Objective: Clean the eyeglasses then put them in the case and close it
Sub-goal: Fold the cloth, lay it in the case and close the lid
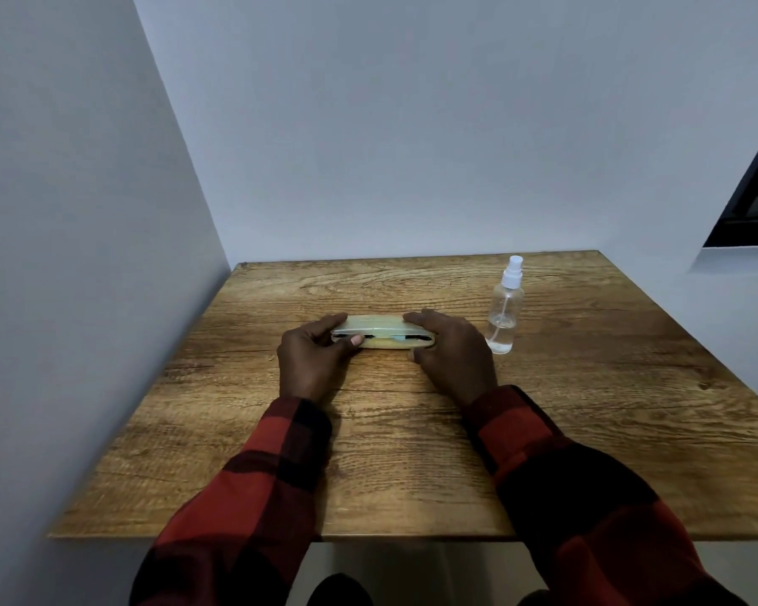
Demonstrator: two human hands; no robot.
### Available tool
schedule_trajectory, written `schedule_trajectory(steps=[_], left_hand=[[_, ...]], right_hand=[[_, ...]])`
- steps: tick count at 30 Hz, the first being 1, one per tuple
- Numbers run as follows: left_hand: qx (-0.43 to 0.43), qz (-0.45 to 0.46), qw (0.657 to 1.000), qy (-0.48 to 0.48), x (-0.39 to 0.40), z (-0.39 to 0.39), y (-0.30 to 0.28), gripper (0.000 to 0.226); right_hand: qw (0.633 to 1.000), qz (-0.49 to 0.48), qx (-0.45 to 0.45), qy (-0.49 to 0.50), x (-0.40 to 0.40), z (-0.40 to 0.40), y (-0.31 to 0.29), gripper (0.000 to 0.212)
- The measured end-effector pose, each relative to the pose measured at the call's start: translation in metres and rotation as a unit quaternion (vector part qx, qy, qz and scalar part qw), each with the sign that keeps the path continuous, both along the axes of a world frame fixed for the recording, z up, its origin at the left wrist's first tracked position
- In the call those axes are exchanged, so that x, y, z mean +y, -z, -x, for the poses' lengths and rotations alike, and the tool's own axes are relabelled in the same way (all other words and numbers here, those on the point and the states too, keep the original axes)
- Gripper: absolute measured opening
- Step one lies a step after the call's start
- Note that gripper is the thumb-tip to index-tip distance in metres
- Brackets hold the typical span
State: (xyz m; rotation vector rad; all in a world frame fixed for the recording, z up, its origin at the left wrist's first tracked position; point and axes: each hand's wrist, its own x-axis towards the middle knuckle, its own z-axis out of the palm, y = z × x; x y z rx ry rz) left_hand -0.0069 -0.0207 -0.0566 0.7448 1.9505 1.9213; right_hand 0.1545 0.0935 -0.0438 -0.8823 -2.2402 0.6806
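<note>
In the middle of the wooden table [412, 452] lies a pale yellow glasses case [379, 332], long and flat, its lid almost down with a thin dark gap. The left hand [314, 360] grips its 9 o'clock end; the right hand [451, 356] grips its 3 o'clock end. A clear spray bottle [505, 308] stands at 3 o'clock.

One head-worn view looks forward and down from the desk's [412, 452] near edge; close, facing the far wall corner.
</note>
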Motion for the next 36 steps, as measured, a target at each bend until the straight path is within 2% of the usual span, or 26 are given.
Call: schedule_trajectory(steps=[4,11,18,20,32,36], left_hand=[[0.001,0.023,1.000,0.008,0.0005,-0.0005,-0.0003,0.059],[0.080,0.056,0.995,-0.015,0.0022,-0.0011,-0.0016,0.054],[0.253,0.126,0.959,-0.035,0.0001,-0.0037,-0.0026,0.039],[0.276,0.133,0.951,-0.039,-0.0014,-0.0043,-0.0040,0.038],[0.249,0.143,0.957,-0.041,-0.0027,-0.0057,-0.0046,0.046],[0.215,0.123,0.968,-0.019,-0.0038,-0.0056,-0.0045,0.053]], right_hand=[[0.999,0.028,-0.008,-0.014,0.0022,0.0004,-0.0002,0.059],[0.999,0.003,-0.035,-0.016,0.0038,-0.0003,-0.0012,0.057],[0.995,-0.079,-0.063,-0.020,0.0033,0.0003,-0.0002,0.047],[0.994,-0.085,-0.067,-0.019,0.0021,0.0002,-0.0005,0.046],[0.999,-0.010,-0.034,-0.002,0.0022,0.0005,-0.0004,0.056],[0.999,-0.020,-0.026,0.004,0.0002,0.0010,0.0001,0.055]])
